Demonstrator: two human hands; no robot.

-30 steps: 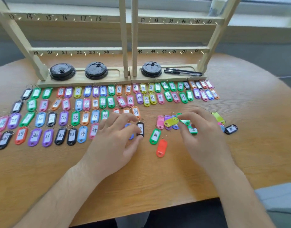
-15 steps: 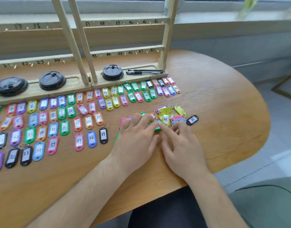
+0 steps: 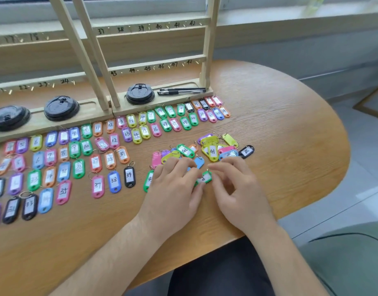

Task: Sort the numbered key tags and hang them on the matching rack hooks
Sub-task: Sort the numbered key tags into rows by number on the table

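A green key tag (image 3: 205, 178) lies on the wooden table (image 3: 290, 133) between my two hands. My left hand (image 3: 175, 189) pinches its left end between thumb and fingers. My right hand (image 3: 239, 189) has curled fingers, with index and thumb at the tag's right end and ring. Just beyond my fingers is a loose pile of mixed tags (image 3: 212, 150), a yellow 41 on top. Sorted tags lie in numbered rows (image 3: 77, 159) to the left, ending with 37, 38 and a black 39 (image 3: 129, 176). The wooden rack (image 3: 154, 67) with numbered hooks stands behind, all visible hooks bare.
Three black cup lids (image 3: 140, 94) and two black pens (image 3: 181, 90) sit in the rack's base tray. A black tag (image 3: 246, 151) lies at the pile's right end. The table's rounded edge curves close on the right, with floor and a green seat (image 3: 344, 263) beyond.
The view swung to the right. My left hand left the black 39 tag in the bottom row and joined my right hand, and both now hold a green tag drawn toward me from the pile.
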